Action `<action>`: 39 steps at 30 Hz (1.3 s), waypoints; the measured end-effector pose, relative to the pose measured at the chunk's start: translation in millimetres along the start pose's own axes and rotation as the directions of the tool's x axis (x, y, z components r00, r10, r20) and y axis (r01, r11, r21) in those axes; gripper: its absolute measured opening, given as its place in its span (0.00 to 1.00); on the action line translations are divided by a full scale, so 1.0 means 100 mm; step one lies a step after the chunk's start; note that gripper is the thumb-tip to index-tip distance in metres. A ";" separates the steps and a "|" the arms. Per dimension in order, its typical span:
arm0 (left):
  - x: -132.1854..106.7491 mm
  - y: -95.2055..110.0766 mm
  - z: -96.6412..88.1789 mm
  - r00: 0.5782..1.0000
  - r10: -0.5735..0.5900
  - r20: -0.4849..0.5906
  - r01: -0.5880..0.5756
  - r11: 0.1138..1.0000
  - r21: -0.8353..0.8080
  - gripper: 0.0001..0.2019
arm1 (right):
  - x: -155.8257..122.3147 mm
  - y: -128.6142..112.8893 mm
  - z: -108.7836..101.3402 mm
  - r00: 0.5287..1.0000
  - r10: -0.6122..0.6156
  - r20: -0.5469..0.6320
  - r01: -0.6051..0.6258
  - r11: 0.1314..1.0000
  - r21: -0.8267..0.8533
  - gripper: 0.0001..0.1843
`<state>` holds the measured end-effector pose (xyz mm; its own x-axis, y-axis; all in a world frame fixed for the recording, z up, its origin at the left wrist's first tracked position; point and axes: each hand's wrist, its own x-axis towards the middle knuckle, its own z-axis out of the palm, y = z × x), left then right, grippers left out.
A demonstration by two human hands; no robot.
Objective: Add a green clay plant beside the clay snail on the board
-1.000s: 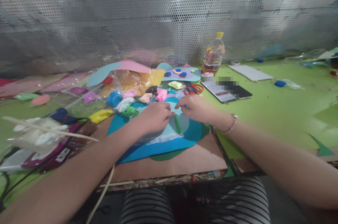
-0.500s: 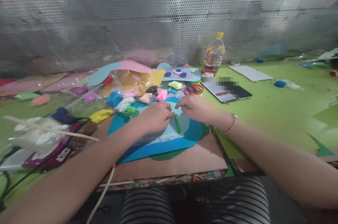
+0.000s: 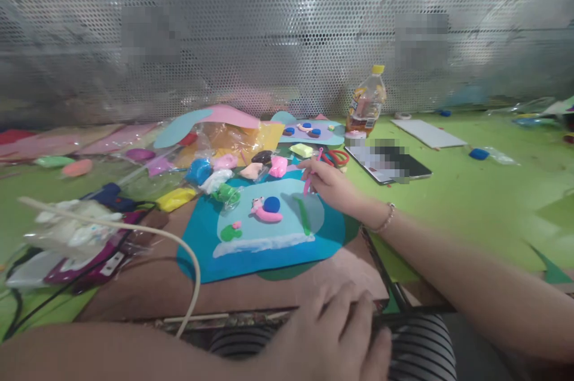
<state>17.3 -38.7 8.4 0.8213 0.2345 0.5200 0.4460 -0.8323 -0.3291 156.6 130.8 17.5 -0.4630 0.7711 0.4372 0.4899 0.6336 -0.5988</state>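
Observation:
A blue paper sheet (image 3: 201,258) lies on a brown board (image 3: 291,288), with a pale blue patch bearing a clay snail (image 3: 266,210), a green leaf shape and a green clay strip (image 3: 304,218). My right hand (image 3: 329,183) hovers at the sheet's far right corner, pinching a thin pink tool (image 3: 310,174). My left hand (image 3: 334,333) rests at the board's near edge, fingers lying flat and apart, holding nothing.
Clay lumps in bags (image 3: 210,174) lie behind the sheet, with red scissors (image 3: 334,157), a phone (image 3: 390,162), a bottle (image 3: 368,100) and another clay picture (image 3: 309,130). A cable (image 3: 188,273) and bagged items lie at the left. A perforated metal wall stands behind.
My left hand left the blue sheet and came back to the board's near edge, uncovering the clay snail. My right hand now holds a pink tool.

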 end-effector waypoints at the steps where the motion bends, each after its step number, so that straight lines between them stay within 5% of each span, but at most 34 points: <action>1: -0.07 0.10 0.09 0.999 0.002 -0.037 -0.001 1.000 0.023 0.14 | 0.00 0.01 0.02 1.000 0.008 0.007 -0.008 0.999 0.033 0.18; 8: -0.26 0.03 0.43 0.997 -0.031 -0.070 0.033 0.999 0.037 0.13 | -0.01 0.05 0.07 0.999 -0.031 -0.039 0.034 0.995 0.092 0.13; 24: -0.33 0.01 0.43 0.996 -0.079 -0.033 0.080 0.997 0.025 0.16 | -0.01 0.01 0.01 0.972 -0.234 0.015 0.234 0.964 -0.127 0.16; 33: -0.34 0.01 0.39 0.999 -0.046 0.008 0.045 0.997 0.063 0.17 | -0.02 -0.06 -0.02 0.979 -0.204 -0.019 0.200 0.974 -0.108 0.16; 39: -0.32 0.02 0.42 0.993 -0.100 -0.065 0.100 0.995 0.000 0.16 | -0.03 -0.05 0.02 0.984 -0.179 0.011 0.179 0.980 -0.089 0.17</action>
<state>6.8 -27.0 -41.9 0.7477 0.2831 0.6007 0.5261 -0.8045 -0.2757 154.4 125.4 17.5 -0.5514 0.6444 0.5298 0.4625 0.7647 -0.4488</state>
